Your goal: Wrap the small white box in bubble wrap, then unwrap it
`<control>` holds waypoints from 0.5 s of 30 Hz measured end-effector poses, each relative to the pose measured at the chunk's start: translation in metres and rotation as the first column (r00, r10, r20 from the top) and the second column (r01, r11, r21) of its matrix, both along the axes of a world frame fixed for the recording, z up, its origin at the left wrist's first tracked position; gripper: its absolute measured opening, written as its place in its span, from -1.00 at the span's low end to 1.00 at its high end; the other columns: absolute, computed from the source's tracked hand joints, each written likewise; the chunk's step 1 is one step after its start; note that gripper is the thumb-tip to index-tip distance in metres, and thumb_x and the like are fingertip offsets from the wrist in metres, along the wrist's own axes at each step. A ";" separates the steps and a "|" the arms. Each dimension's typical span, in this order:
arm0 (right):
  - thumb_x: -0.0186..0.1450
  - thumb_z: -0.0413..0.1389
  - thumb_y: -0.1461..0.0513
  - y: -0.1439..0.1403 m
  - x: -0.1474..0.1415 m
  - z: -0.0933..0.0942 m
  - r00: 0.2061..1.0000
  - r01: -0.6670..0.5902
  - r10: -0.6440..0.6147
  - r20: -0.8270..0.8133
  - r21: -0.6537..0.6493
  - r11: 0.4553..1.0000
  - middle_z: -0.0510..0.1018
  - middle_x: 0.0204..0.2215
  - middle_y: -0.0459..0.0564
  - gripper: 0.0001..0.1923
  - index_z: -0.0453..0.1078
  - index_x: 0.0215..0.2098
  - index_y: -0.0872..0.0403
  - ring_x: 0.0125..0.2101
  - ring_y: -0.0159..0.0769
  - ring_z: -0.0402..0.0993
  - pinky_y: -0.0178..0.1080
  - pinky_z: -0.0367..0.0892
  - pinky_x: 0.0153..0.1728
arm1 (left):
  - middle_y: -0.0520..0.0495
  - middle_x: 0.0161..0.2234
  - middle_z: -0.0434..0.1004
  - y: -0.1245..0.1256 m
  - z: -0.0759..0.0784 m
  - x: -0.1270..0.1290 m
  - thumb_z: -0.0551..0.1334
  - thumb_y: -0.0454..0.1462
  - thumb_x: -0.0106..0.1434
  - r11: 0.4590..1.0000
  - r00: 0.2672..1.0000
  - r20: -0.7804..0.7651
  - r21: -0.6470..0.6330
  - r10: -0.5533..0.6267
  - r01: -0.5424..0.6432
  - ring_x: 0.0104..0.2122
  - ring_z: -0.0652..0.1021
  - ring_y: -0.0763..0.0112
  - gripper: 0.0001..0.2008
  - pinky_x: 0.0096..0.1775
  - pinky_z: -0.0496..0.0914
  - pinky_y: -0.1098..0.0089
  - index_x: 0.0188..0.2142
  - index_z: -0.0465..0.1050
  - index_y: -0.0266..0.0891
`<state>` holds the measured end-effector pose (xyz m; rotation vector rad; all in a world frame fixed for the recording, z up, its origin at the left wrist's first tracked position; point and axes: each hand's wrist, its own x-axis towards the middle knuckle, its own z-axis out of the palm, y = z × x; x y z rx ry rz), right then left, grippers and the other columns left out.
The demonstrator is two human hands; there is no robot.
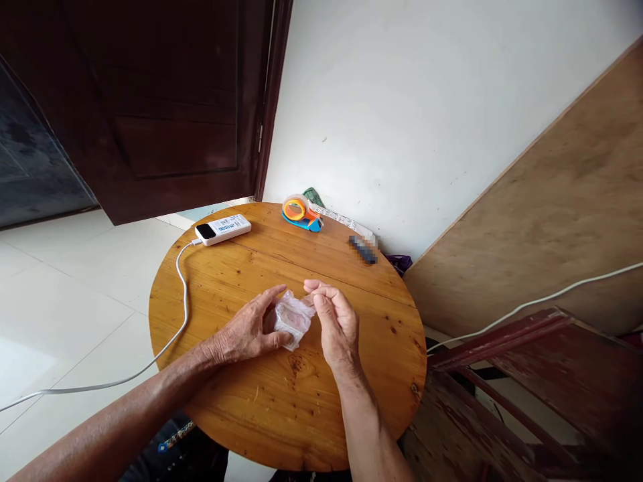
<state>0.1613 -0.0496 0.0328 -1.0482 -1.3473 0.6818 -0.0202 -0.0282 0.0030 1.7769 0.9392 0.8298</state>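
I observe a whitish, translucent packet [294,320]; an orange-brown, dark-knotted surface [241,412]; a blue-and-orange tape dispenser [302,214]; a maroon door [175,100].

I have a round wooden table [384,321] at centre. From here I make out a dark red door [175,100] at ten o'clock, a white wall [402,100] at one, a brown panel [552,221] at three, worn red furniture [502,338] at four, and a pale tiled floor [90,281] at nine, brightly lit towards eight.

The table [389,348] offered room right of the right hand [339,326]; a white cable [185,294] obstructed its left, a tape dispenser [303,214] its far edge.
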 end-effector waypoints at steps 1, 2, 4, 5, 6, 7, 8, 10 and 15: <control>0.37 0.09 0.13 0.001 0.001 0.000 0.998 0.024 -0.025 -0.059 -0.014 1.000 0.62 -0.12 0.03 -0.84 0.46 -0.26 0.02 -0.04 -0.20 0.51 -0.15 0.35 -0.01 | -0.23 0.04 0.46 -0.001 0.001 0.000 0.35 -0.22 0.09 0.999 0.999 0.009 -0.024 -0.032 0.032 -0.08 0.53 0.14 -0.14 -0.02 0.41 0.18 0.33 0.03 -0.25; 0.36 0.10 0.12 0.002 0.001 0.000 0.992 0.051 -0.055 -0.113 -0.031 0.998 0.63 -0.14 0.02 -0.83 0.45 -0.27 0.03 -0.08 -0.20 0.53 -0.15 0.36 -0.03 | -0.21 0.02 0.48 -0.002 0.002 0.000 0.34 -0.25 0.08 0.998 0.998 0.013 -0.038 -0.057 0.057 -0.12 0.54 0.17 -0.13 -0.05 0.42 0.20 0.34 0.00 -0.25; 0.34 0.13 0.09 0.004 0.003 -0.002 0.973 0.107 -0.121 -0.197 -0.079 0.991 0.64 -0.18 0.03 -0.81 0.45 -0.29 0.04 -0.17 -0.20 0.56 -0.15 0.38 -0.10 | -0.19 0.01 0.48 -0.003 0.003 0.000 0.34 -0.30 0.07 0.995 0.996 0.017 -0.032 -0.092 0.092 -0.14 0.54 0.20 -0.10 -0.07 0.43 0.22 0.35 -0.03 -0.24; 0.33 0.14 0.08 0.006 0.004 -0.004 0.962 0.134 -0.156 -0.224 -0.107 0.985 0.64 -0.21 0.03 -0.79 0.45 -0.30 0.05 -0.21 -0.21 0.56 -0.15 0.39 -0.13 | -0.19 0.02 0.47 -0.004 0.004 0.000 0.34 -0.31 0.07 0.994 0.994 0.019 -0.017 -0.104 0.104 -0.13 0.54 0.19 -0.10 -0.06 0.43 0.23 0.35 -0.03 -0.23; 0.32 0.14 0.06 0.007 0.005 -0.005 0.951 0.163 -0.192 -0.241 -0.136 0.977 0.64 -0.24 0.03 -0.77 0.45 -0.31 0.05 -0.25 -0.21 0.56 -0.15 0.38 -0.16 | -0.20 0.04 0.46 -0.005 0.004 0.000 0.35 -0.32 0.07 0.994 0.993 0.023 0.000 -0.112 0.112 -0.10 0.53 0.18 -0.10 -0.04 0.42 0.23 0.35 -0.02 -0.23; 0.30 0.15 0.03 0.009 0.006 -0.007 0.942 0.185 -0.223 -0.250 -0.167 0.968 0.64 -0.26 0.04 -0.74 0.45 -0.30 0.06 -0.27 -0.20 0.55 -0.15 0.38 -0.18 | -0.21 0.06 0.44 -0.005 0.003 -0.001 0.35 -0.32 0.07 0.993 0.992 0.028 0.016 -0.120 0.120 -0.07 0.52 0.17 -0.09 -0.01 0.40 0.22 0.35 -0.02 -0.22; 0.29 0.15 0.01 0.010 0.007 -0.008 0.936 0.196 -0.244 -0.253 -0.200 0.960 0.64 -0.27 0.04 -0.71 0.46 -0.27 0.06 -0.27 -0.19 0.55 -0.14 0.37 -0.18 | -0.22 0.08 0.43 -0.005 0.002 -0.001 0.36 -0.33 0.07 0.992 0.992 0.033 0.027 -0.123 0.122 -0.03 0.51 0.15 -0.09 0.02 0.39 0.21 0.36 -0.02 -0.21; 0.26 0.16 -0.04 0.012 0.010 -0.010 0.932 0.175 -0.248 -0.264 -0.273 0.946 0.64 -0.24 0.06 -0.62 0.45 -0.14 0.06 -0.23 -0.14 0.55 -0.10 0.36 -0.16 | -0.23 0.11 0.41 -0.006 0.000 -0.001 0.36 -0.34 0.07 0.992 0.991 0.059 0.029 -0.121 0.120 0.01 0.49 0.13 -0.08 0.06 0.36 0.19 0.36 -0.03 -0.20; 0.07 0.31 0.07 0.012 0.017 -0.004 0.940 -0.087 -0.055 -0.336 -0.393 0.915 0.64 -0.12 0.05 -0.40 0.39 0.06 0.03 -0.05 -0.06 0.52 -0.02 0.27 0.07 | -0.22 0.06 0.43 -0.004 -0.005 0.003 0.35 -0.35 0.08 0.986 0.966 0.240 -0.110 -0.097 0.127 -0.03 0.51 0.18 -0.06 0.04 0.40 0.19 0.37 -0.08 -0.20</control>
